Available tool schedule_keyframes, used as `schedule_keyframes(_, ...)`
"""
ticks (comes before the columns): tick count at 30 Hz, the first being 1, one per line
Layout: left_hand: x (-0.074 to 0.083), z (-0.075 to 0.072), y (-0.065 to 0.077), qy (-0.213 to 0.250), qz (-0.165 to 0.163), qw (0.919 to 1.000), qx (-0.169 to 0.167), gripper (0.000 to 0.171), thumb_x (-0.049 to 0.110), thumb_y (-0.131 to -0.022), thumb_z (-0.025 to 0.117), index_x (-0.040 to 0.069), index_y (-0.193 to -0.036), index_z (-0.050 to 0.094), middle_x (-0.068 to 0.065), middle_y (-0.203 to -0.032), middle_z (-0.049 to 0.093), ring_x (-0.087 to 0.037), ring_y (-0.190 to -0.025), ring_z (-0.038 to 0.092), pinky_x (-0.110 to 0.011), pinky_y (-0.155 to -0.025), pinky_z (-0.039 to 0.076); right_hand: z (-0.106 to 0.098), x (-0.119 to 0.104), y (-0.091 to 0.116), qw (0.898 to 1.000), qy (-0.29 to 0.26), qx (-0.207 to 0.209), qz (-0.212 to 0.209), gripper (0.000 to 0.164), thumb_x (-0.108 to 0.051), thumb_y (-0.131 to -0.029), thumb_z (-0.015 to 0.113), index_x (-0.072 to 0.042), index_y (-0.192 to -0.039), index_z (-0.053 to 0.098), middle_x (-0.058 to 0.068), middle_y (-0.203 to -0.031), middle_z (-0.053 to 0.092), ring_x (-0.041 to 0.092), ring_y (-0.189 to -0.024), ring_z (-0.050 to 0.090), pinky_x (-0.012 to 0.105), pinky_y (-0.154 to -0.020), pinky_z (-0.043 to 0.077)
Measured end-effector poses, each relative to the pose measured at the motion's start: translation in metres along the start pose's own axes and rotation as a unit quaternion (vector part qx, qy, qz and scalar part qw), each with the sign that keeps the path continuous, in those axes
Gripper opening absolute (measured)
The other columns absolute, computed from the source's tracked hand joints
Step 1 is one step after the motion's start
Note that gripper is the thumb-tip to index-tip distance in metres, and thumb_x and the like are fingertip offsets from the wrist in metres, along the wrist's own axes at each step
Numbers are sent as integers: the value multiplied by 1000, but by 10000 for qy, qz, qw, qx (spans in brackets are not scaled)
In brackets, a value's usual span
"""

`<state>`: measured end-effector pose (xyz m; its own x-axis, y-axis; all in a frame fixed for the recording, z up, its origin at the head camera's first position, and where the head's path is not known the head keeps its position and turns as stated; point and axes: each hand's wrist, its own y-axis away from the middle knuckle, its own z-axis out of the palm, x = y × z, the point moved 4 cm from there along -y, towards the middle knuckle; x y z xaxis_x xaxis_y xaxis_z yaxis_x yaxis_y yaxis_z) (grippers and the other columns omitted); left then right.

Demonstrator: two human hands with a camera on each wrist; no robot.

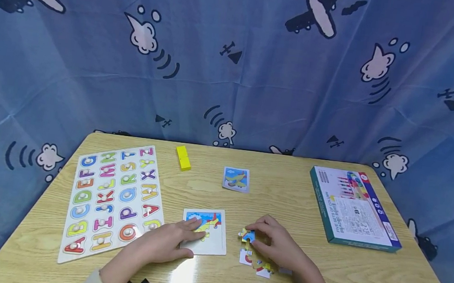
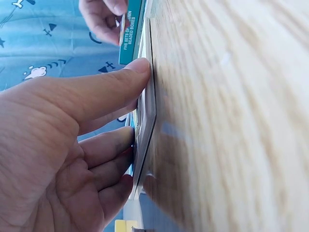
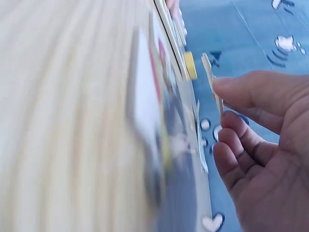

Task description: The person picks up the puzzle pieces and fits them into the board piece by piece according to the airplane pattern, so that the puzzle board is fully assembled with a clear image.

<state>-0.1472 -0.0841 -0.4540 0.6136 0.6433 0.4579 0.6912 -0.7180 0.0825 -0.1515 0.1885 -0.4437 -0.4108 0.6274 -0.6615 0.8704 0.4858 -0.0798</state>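
A white-framed jigsaw board (image 1: 215, 247) lies at the middle of the table, its upper part filled with blue, red and yellow pieces. My left hand (image 1: 170, 240) rests on its left side, fingers stretched over the surface and the thumb (image 2: 139, 66) at the near edge. To the right, my right hand (image 1: 278, 244) pinches a blue and yellow jigsaw piece (image 1: 248, 236) between thumb and fingers. In the right wrist view that piece (image 3: 212, 79) is seen edge-on, raised off the tabletop. Several loose pieces (image 1: 245, 257) lie beneath and beside this hand.
A small airplane picture card (image 1: 236, 179) lies behind the jigsaw board. At the left is an alphabet peg board (image 1: 64, 253), with a yellow block (image 1: 183, 158) near its back corner. A green-edged box (image 1: 358, 215) lies at the right, and a blue curtain (image 1: 234, 68) hangs behind the table.
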Motion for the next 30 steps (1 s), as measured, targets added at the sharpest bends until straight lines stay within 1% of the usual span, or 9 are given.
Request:
schedule_keyframes(3, 0, 0, 0, -15, -19, 10000, -13, 51, 36, -89, 64, 20, -136, 54, -4, -149, 40, -23, -139, 36, -43, -107, 41, 10, -10, -11, 9998, -58, -175, -66, 28, -15, -88, 67, -13, -116, 67, -3, -103, 53, 11, -88, 45, 20, -70, 39)
schedule_keyframes(5, 0, -1, 0, -17, -33, 10000, -25, 50, 36, -89, 64, 20, -136, 54, -4, -149, 40, -23, -139, 36, -43, -106, 41, 16, -16, -18, 9995, -32, -303, -10, 28, -15, -89, 66, -14, -116, 67, -3, -104, 52, 11, -89, 45, 21, -71, 40)
schedule_keyframes(8, 0, -1, 0, -25, -39, 10000, -39, 50, 37, -90, 63, 21, -136, 55, -4, -149, 40, -23, -138, 37, -42, -106, 42, 23, -25, -27, 9989, 158, -444, 9, 28, -15, -89, 65, -16, -117, 67, -4, -104, 52, 11, -89, 46, 21, -73, 41)
schedule_keyframes(10, 0, -1, 0, -26, -33, 10000, -47, 50, 37, -90, 63, 21, -136, 54, -3, -149, 40, -23, -138, 37, -43, -106, 42, 28, -29, -32, 9984, 257, -509, -5, 28, -14, -89, 65, -16, -117, 67, -5, -104, 51, 12, -88, 45, 21, -71, 40)
schedule_keyframes(14, 0, -1, 1, -49, -1, 10000, -21, 50, 38, -90, 62, 21, -136, 54, -4, -150, 39, -24, -138, 37, -44, -105, 42, 35, -35, -40, 9977, 430, -504, -137, 27, -12, -89, 65, -14, -116, 68, -4, -101, 51, 12, -84, 43, 20, -67, 37)
schedule_keyframes(18, 0, -1, 1, -115, 38, 9999, 38, 50, 38, -89, 63, 20, -135, 55, -5, -149, 39, -25, -138, 38, -44, -105, 42, 40, -37, -46, 9971, 576, -416, -256, 25, -11, -88, 65, -12, -113, 68, -3, -100, 51, 10, -84, 41, 20, -68, 37)
schedule_keyframes(23, 0, -1, 1, -74, 22, 10000, 21, 51, 38, -89, 63, 19, -135, 55, -4, -149, 39, -25, -138, 37, -44, -106, 41, 47, -37, -51, 9962, 725, -409, -272, 26, -10, -88, 65, -12, -114, 68, -3, -99, 50, 10, -85, 39, 21, -69, 37)
schedule_keyframes(30, 0, 0, 1, -35, -45, 10000, -43, 51, 39, -90, 62, 22, -137, 53, -2, -151, 37, -23, -139, 35, -43, -106, 41, 53, -39, -54, 9950, 845, -471, -233, 27, -9, -88, 65, -11, -114, 69, -4, -97, 50, 11, -84, 38, 20, -68, 36)
